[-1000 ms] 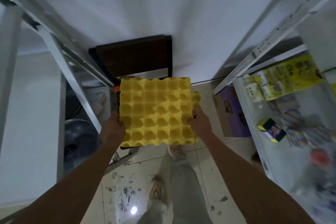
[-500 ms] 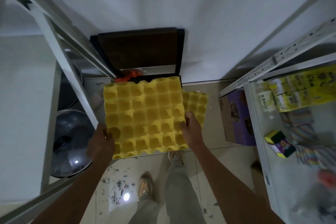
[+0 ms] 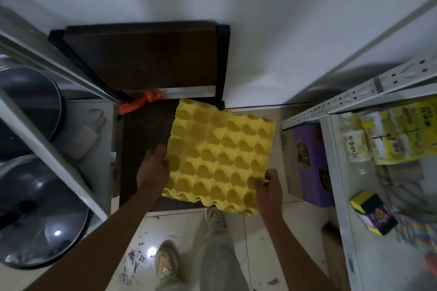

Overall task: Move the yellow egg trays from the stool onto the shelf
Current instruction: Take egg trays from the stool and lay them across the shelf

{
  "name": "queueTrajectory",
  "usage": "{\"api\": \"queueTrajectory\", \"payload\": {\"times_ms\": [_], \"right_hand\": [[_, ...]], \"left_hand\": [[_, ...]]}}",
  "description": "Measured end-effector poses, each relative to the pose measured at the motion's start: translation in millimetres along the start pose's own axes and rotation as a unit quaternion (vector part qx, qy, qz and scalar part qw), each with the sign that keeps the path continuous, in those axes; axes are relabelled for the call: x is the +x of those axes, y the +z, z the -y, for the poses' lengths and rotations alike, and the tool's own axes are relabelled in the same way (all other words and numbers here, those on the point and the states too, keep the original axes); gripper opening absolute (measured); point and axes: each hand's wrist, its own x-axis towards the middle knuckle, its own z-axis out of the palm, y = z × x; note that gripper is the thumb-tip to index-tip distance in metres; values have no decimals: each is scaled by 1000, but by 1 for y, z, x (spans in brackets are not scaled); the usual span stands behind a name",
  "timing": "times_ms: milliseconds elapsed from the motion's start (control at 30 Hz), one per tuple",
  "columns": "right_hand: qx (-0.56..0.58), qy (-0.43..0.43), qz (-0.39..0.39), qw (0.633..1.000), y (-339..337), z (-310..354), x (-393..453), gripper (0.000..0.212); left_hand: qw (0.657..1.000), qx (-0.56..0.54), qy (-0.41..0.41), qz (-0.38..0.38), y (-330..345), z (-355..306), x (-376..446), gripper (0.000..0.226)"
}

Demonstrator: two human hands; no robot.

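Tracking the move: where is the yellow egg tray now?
Head view, centre: the yellow egg tray is held between both hands, over the dark stool's right part.

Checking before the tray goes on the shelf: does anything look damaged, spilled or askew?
The yellow egg tray, held by the left hand and right hand, sits skewed, its far edge ragged. Dark debris litters the floor by the feet. An orange bag is bunched at the stool's back.

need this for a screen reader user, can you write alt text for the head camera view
Seen from above, a person's left hand and right hand grip opposite edges of a yellow egg tray above a dark stool. Metal shelves stand on both sides, pot lids on the left one, boxes on the right.
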Motion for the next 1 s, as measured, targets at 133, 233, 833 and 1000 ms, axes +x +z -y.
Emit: {"api": "queueTrajectory", "payload": {"times_ms": [133, 233, 833, 1000], "right_hand": [[-8, 8, 5, 1000, 8, -11, 18, 18], [23, 9, 28, 999, 11, -6, 21, 19], [-324, -172, 27, 930, 115, 85, 5, 29], [-338, -185, 0, 923, 107, 98, -10, 34]], "left_hand": [[999, -30, -14, 39, 21, 4, 9, 19], [998, -46, -36, 30, 26, 4, 9, 24], [974, -47, -174, -134, -30, 110, -22, 13], [972, -61, -172, -151, -46, 104, -35, 11]]}}
